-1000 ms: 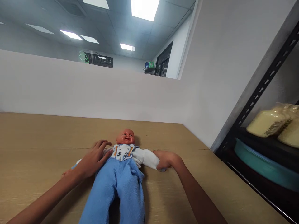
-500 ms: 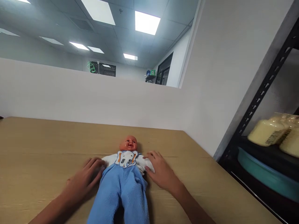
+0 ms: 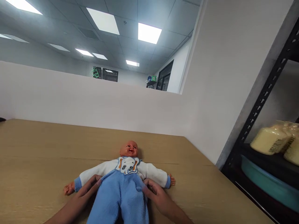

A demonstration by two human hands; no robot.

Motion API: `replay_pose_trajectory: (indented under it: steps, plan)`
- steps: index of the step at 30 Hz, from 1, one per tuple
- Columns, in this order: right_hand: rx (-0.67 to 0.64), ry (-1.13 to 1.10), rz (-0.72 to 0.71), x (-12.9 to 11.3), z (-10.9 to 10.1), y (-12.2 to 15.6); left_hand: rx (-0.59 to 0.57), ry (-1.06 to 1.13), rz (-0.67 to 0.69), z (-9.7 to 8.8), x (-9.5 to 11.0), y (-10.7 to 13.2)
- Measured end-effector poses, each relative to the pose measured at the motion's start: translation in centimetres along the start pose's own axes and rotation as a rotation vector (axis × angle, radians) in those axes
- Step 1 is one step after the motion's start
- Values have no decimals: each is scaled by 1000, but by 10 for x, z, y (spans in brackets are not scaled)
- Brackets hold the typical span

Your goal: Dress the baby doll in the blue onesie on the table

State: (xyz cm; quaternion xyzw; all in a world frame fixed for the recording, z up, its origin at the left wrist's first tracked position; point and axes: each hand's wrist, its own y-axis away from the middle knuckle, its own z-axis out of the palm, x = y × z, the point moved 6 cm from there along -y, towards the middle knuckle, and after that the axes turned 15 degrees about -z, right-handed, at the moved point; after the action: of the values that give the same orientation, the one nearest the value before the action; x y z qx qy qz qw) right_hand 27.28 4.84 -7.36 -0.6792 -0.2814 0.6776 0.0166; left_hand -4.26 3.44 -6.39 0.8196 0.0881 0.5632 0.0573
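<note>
A baby doll (image 3: pixel 130 148) lies face up on the wooden table, its head toward the far wall and its white-sleeved arms spread out. It wears blue fleece trousers (image 3: pixel 121 194) and a white top with an elephant-face bib (image 3: pixel 127 165). My left hand (image 3: pixel 90 188) is at the left side of the waist, thumb and fingers closed on the trousers' edge. On the opposite side my right hand (image 3: pixel 155 194) pinches the waist fabric, its thumb on the blue cloth. The doll's lower legs run out of view at the bottom.
The brown tabletop (image 3: pixel 46 140) meets a low white wall (image 3: pixel 93 102) at the back. To the right stands a black metal rack (image 3: pixel 259 105) with wrapped cream-coloured packs (image 3: pixel 268 140) and a teal basin (image 3: pixel 268 183).
Both hands have moved from the doll's sleeves down to its waist and closed on the trousers. The doll's arms now show fully. The view has tilted slightly upward.
</note>
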Motion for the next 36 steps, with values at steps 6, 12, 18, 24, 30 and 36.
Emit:
replay_pose_trajectory:
  steps: [6,12,18,24,30,36]
  plan:
    - [484,-179,104,19,-20,1,-120,35,-17,8,11,3]
    - [359,217,-88,6,-24,-11,-32,-37,45,10,23,7]
    - [331,422,-127,11,-22,-12,66,-268,155,17,22,2]
    - [169,590,-140,1,-22,-2,66,-479,267,10,15,0]
    - [-124,608,-46,-11,-17,13,-52,-364,304,10,3,5]
    - [172,96,30,6,-2,6,-300,346,-25,30,10,19]
